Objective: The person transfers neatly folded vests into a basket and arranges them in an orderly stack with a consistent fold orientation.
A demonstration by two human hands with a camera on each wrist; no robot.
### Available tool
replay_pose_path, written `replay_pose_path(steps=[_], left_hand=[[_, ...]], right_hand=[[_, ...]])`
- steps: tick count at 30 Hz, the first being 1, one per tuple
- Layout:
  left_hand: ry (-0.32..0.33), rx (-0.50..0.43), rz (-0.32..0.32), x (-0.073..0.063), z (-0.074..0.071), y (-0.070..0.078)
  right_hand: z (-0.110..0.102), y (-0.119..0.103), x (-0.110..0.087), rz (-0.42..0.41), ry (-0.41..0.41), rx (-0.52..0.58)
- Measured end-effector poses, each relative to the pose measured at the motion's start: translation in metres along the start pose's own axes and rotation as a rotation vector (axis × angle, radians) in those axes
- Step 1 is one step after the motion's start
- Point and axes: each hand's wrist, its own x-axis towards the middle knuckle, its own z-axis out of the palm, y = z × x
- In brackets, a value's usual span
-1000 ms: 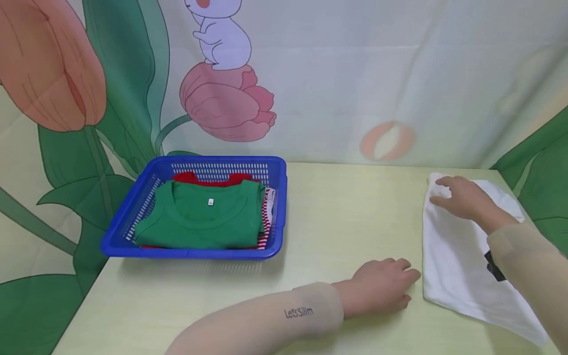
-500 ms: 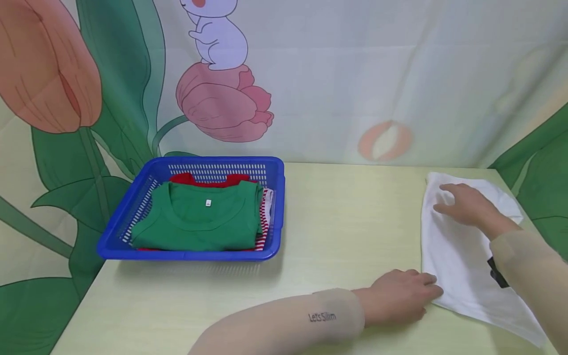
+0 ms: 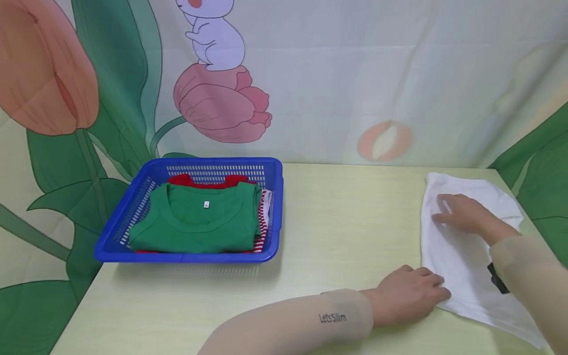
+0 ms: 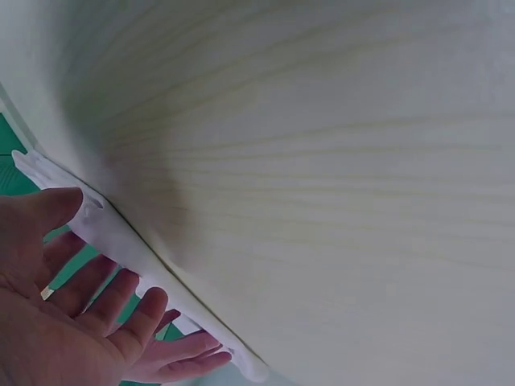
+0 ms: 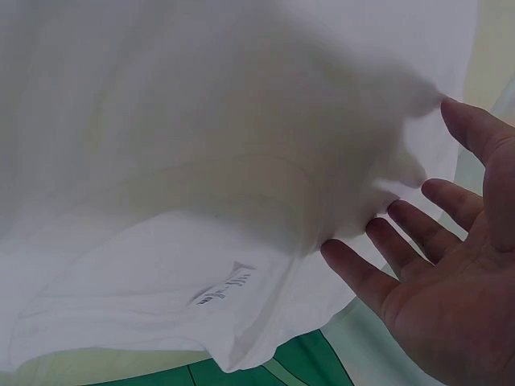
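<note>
A white shirt (image 3: pixel 470 281) lies folded flat at the right end of the table. My left hand (image 3: pixel 410 296) rests at its near left corner, the fingertips over the edge of the cloth. In the left wrist view, that hand's fingers (image 4: pixel 105 297) are spread and loosely bent, with nothing gripped. Farther back, my right hand (image 3: pixel 463 214) lies over the shirt's upper part. The right wrist view has the fingertips (image 5: pixel 354 269) touching the cloth, spread apart. A printed label (image 5: pixel 225 285) shows inside the shirt's neckline there.
A blue plastic basket (image 3: pixel 186 257) stands at the table's back left. It holds a folded green shirt (image 3: pixel 195 236) on top of red and red-striped clothes. Beside my right sleeve is a small black object (image 3: pixel 498 278). A printed curtain (image 3: pixel 328 98) hangs behind the table (image 3: pixel 346 222).
My left hand has moved right, from beside the shirt onto its near left corner. My right hand has slid slightly toward me over the cloth. The view has shifted a little.
</note>
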Motion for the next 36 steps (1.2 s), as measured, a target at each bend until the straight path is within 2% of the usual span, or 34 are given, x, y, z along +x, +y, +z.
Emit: replay_pose_path(steps=[6, 11, 18, 23, 30, 36], left_hand=[[-0.015, 0.043, -0.004, 0.004, 0.003, 0.002], [-0.032, 0.049, -0.01, 0.002, 0.005, -0.001], [0.008, 0.024, -0.008, -0.009, 0.007, -0.013], [0.006, -0.019, -0.01, -0.017, 0.006, -0.019], [-0.003, -0.071, -0.019, -0.028, 0.006, -0.027], [0.001, -0.083, -0.017, -0.04, 0.006, -0.035]], right_hand=[[0.003, -0.002, -0.001, 0.019, -0.008, 0.005], [0.004, -0.006, 0.001, 0.049, -0.028, 0.009], [0.003, -0.008, 0.0, 0.04, -0.023, -0.006], [0.005, -0.009, 0.001, 0.075, -0.047, -0.004], [0.005, -0.013, 0.001, 0.079, -0.064, -0.016], [0.005, -0.017, 0.0, 0.027, -0.049, -0.037]])
